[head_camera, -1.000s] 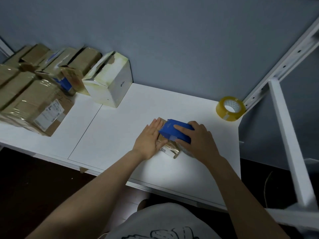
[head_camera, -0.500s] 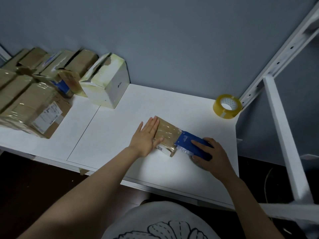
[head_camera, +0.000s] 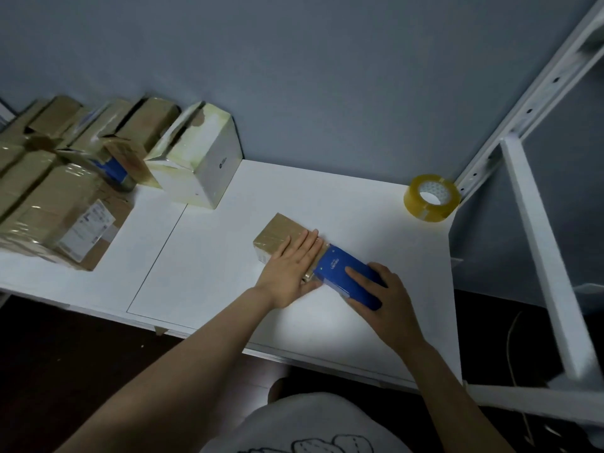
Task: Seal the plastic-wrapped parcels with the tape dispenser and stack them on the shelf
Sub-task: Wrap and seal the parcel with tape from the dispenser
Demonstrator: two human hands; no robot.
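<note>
**Tape could skew at the parcel's near end**

The small brown plastic-wrapped cardboard parcel (head_camera: 277, 232) lies on the white desk (head_camera: 359, 207), its long axis running far-left to near-right. The left grip (head_camera: 291, 269) presses flat on it with straight fingers. The right grip (head_camera: 389, 305) curls round the blue plastic tape dispenser (head_camera: 333, 266), which sits in line at the parcel's near end. If the palm eases, the parcel could slide and the tape wrinkle.
</note>
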